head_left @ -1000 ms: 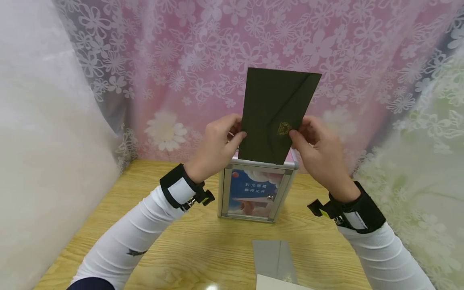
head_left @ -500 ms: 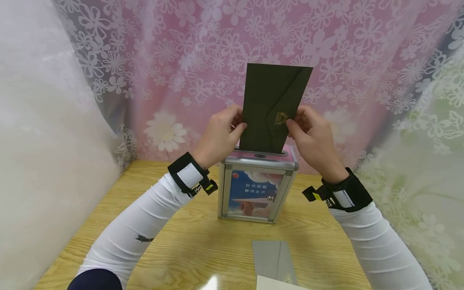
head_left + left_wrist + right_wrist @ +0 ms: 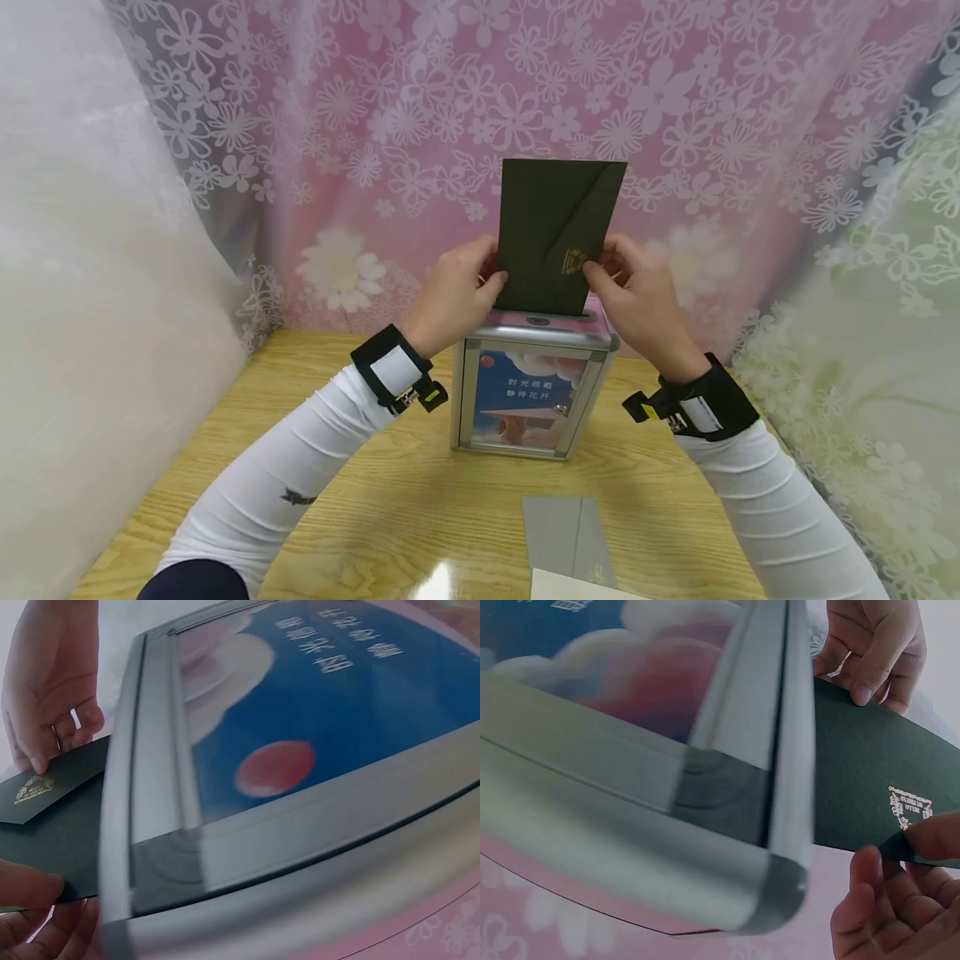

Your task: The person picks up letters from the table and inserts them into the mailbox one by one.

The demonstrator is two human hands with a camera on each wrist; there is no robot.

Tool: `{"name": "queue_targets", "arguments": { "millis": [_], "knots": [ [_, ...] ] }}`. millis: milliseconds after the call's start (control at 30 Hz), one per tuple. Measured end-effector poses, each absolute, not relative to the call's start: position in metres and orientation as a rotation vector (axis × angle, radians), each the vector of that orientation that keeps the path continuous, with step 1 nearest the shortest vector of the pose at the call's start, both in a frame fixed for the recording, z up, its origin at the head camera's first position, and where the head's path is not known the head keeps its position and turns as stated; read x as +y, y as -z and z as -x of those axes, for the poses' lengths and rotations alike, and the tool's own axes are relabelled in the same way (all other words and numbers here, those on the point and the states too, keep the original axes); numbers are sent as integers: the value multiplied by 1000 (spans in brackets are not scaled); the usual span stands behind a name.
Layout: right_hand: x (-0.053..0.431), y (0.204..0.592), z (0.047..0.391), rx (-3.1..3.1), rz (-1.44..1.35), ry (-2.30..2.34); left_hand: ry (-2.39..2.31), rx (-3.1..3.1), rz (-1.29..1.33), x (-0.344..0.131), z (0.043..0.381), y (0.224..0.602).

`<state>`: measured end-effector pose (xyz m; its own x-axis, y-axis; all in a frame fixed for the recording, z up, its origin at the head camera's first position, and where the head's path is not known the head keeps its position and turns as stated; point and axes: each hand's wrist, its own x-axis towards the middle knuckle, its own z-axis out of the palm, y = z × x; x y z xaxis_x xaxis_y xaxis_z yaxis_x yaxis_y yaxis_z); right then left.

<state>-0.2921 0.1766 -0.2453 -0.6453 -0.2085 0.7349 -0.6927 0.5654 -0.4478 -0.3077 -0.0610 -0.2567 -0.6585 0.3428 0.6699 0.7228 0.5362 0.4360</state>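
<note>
Dark green envelope: upright over the box, its lower end in the slot on top; most of it stands clear above.
Gold emblem: on the envelope's near face, low, toward my right.
Left hand: clamped on the envelope's left edge, thumb in front, fingers behind.
Right hand: clamped on the right edge, thumb just beside the emblem, fingers curled behind.
Box: silver-framed, pink on top, standing below both my hands; blue front panel with white characters, small lock at its right.
Table: wood-grained, under the box.
Grey envelope: flat on the table, nearer me than the box; cream paper overlaps its near end.
Backdrop: pink floral curtain behind the box.
</note>
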Motion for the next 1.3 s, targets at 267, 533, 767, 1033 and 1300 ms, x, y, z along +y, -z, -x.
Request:
{"name": "queue_targets", "arguments": {
  "millis": [267,533,767,1033,1300],
  "knots": [
    [171,241,289,-2082,-695,-1013,966,-2325,868,-59,310,276],
    [163,222,270,-1985,-803,-939,934,-2319,880,-57,308,281],
    [177,247,294,-2041,-837,-818,1058,-2163,906,-58,309,279],
    [181,269,299,-2063,-867,-855,1024,-1956,955,-58,311,277],
    [182,281,298,-2061,-865,-800,931,-2020,890,-61,311,283]
  ]
}}
